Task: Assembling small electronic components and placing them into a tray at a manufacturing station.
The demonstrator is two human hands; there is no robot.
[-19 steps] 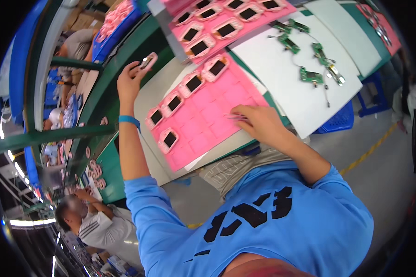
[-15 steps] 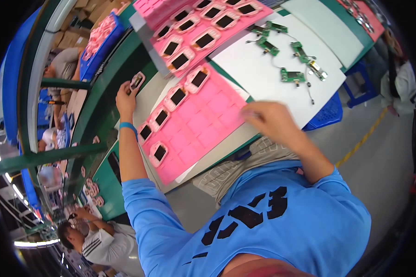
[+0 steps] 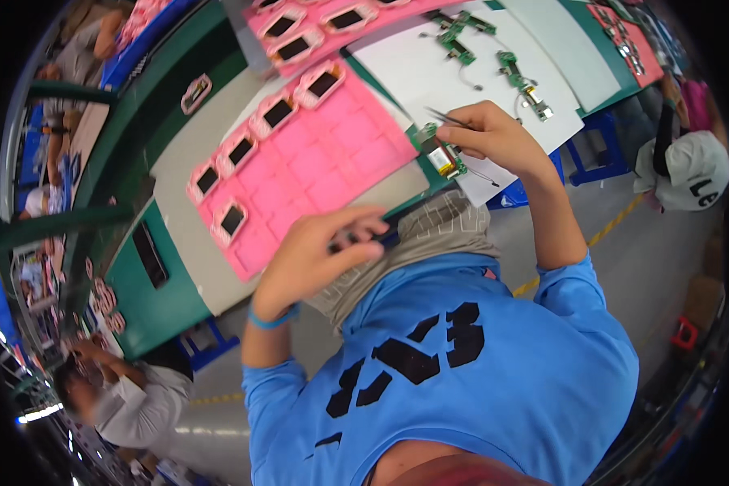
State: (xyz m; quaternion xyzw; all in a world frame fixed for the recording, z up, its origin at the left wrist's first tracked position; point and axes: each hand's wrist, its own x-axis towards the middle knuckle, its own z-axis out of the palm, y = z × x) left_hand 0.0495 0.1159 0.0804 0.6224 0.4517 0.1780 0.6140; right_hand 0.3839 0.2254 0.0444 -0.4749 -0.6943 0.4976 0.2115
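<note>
My right hand [image 3: 498, 138] is closed around a pair of dark tweezers [image 3: 454, 120], tips pointing left. At its fingertips is a green circuit board [image 3: 444, 154] with a silvery battery and a dangling wire, by the right edge of the pink tray [image 3: 324, 170]. My left hand [image 3: 316, 251], blurred and wearing a blue wristband, hovers before the tray's front edge with fingers apart and nothing visible in them. Several pale pink housings with dark screens, among them one housing [image 3: 232, 220] nearest my left hand, lie along the tray's left and far sides.
More green boards [image 3: 512, 71] with wires lie on a white sheet [image 3: 397, 65]. A second pink tray [image 3: 332, 36] of housings sits at the back. One pink housing [image 3: 196, 95] rests on the green belt [image 3: 170, 73]. A dark flat object [image 3: 150, 253] lies left; other people work nearby.
My left hand has let go of the pink housing on the green belt and come back toward me. My right hand now has a circuit board from the white sheet. The view has shifted.
</note>
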